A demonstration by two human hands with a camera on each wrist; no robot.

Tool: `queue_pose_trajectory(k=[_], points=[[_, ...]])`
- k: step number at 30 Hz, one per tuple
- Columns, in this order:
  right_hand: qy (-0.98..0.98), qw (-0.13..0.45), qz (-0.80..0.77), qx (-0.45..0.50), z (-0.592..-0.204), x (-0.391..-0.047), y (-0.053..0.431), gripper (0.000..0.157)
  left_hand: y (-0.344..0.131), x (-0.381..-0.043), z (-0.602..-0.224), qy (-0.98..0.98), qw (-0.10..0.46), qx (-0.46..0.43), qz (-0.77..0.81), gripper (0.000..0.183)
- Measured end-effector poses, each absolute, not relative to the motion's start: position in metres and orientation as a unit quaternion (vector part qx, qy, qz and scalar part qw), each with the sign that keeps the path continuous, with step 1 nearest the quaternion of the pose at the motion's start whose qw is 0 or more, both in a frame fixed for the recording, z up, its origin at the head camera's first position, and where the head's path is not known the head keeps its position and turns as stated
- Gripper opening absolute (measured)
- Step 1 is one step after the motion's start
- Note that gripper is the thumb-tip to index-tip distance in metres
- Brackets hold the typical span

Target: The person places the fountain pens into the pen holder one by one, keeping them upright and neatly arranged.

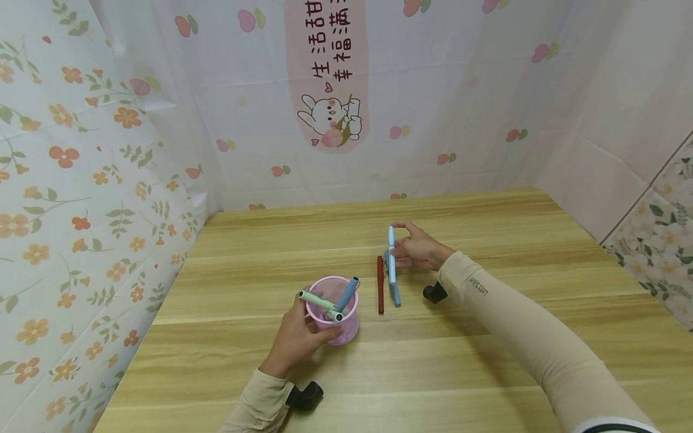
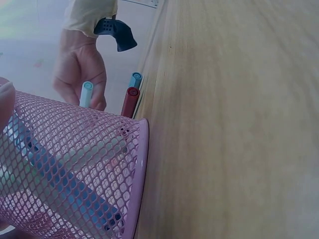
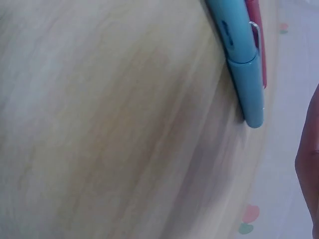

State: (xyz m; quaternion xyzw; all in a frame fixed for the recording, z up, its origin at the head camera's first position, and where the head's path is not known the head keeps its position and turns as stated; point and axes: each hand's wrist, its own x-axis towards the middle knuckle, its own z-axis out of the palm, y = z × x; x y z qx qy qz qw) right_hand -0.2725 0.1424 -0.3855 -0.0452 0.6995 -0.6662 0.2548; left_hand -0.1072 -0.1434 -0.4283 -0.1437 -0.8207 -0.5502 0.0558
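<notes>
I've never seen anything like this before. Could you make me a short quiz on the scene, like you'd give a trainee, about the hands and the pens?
1. Which hand holds the pink mesh cup?
2. True or false: the red pen lies on the table, outside the cup.
3. What does the right hand hold?
A) the cup
B) the pale blue pen
C) the red pen

Key:
1. The left hand.
2. True; a darker blue pen lies beside it.
3. B.
</notes>
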Motion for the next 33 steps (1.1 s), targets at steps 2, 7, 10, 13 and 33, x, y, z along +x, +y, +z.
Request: queue_pose_trajectory(k=[2,7,10,13,33], points=[[0.698,0.252,-0.669,-0.051,-0.385,-0.272,0.142,0.08,-0.143,-0.107,-0.428,-0.822,0.057,-0.144,-0.548,0.086],[0.696,0.245,-0.672,-0.061,-0.38,-0.269,0.14,0.08,-0.142,-0.107,-0.428,-0.822,0.055,-0.137,-0.55,0.086],[0.693,0.242,-0.676,-0.064,-0.377,-0.268,0.139,0.079,-0.142,-0.106,-0.427,-0.819,0.052,-0.133,-0.556,0.087],[0.691,0.24,-0.678,-0.07,-0.374,-0.266,0.137,0.08,-0.142,-0.106,-0.427,-0.811,0.051,-0.132,-0.568,0.088],[0.687,0.243,-0.679,-0.088,-0.362,-0.257,0.122,0.079,-0.142,-0.107,-0.427,-0.819,0.055,-0.134,-0.555,0.086]])
